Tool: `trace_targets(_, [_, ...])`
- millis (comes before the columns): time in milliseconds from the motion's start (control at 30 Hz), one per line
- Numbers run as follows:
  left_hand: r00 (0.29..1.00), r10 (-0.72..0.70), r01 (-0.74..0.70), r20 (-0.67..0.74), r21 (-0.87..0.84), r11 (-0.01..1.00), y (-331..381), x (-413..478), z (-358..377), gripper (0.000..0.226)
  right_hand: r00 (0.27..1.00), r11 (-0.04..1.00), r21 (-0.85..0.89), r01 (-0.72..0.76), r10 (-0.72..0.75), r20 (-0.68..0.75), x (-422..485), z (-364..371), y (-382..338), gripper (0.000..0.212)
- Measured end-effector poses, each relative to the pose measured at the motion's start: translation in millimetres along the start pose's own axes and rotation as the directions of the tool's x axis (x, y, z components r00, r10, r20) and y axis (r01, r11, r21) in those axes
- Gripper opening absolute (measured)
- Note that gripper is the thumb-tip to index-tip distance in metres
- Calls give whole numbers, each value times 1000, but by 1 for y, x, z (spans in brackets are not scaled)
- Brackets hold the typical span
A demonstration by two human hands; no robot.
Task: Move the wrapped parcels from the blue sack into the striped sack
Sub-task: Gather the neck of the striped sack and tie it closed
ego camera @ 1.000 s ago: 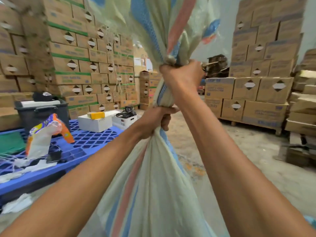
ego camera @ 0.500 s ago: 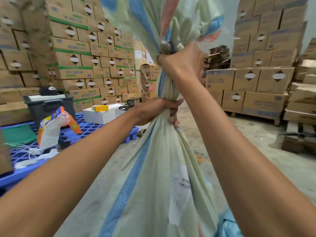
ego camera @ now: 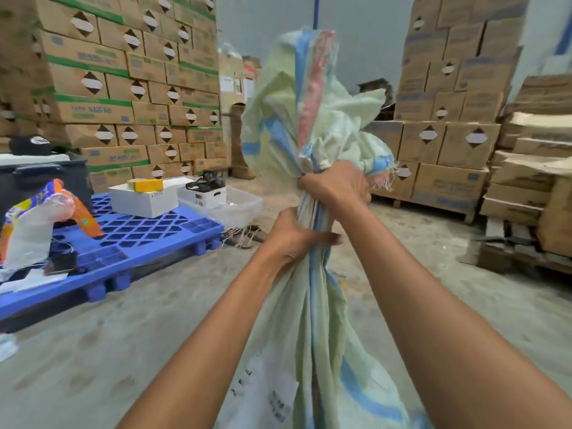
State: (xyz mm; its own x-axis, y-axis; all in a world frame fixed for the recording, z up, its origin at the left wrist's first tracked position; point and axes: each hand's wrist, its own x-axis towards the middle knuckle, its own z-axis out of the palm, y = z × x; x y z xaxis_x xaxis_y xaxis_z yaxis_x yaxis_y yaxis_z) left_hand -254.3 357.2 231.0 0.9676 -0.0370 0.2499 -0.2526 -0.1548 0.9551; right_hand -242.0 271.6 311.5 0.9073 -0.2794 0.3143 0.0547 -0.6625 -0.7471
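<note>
The striped sack (ego camera: 312,329), pale green woven cloth with blue and pink stripes, hangs upright in front of me with its neck bunched tight. My right hand (ego camera: 337,187) grips the neck high up, just under the loose flared mouth. My left hand (ego camera: 297,239) grips the twisted neck a little lower. A white shipping label shows through the sack's lower left side. The parcels inside are hidden. A scrap of blue at the bottom right edge may be the blue sack; I cannot tell.
A blue plastic pallet (ego camera: 148,233) lies on the left with white boxes (ego camera: 145,199), a dark bin (ego camera: 46,178) and an orange-and-white bag (ego camera: 40,218). Tall stacks of cardboard cartons (ego camera: 130,88) line the left and right. Sandals (ego camera: 247,235) lie on the concrete floor.
The sack has turned and come lower in view, so its flared mouth now shows whole. My head view has shifted; both hands keep their hold on the neck.
</note>
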Motion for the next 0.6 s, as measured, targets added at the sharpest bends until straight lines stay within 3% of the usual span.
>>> trace_targets(133, [993, -104, 107, -49, 55, 993, -28, 14, 27, 29, 989, 995, -95, -29, 42, 145, 11, -3, 15, 48])
trace_targets(200, [989, -127, 132, -77, 72, 989, -39, 18, 43, 39, 976, 988, -150, -27, 58, 209, 11, -11, 25, 44])
trace_targets(367, [983, -180, 183, -34, 201, 962, -55, 10, 100, 38, 876, 902, -429, -39, 238, 420, -3, -73, 64, 45])
trace_targets(467, [982, -188, 170, 23, 335, 927, -69, -5, 133, 52, 912, 813, -581, -41, 268, 310, -26, -106, 97, 33])
trace_targets(600, [983, -125, 34, 132, 541, 840, -87, -28, 184, 64, 972, 733, -649, -202, 233, -38, -90, -134, 167, 26])
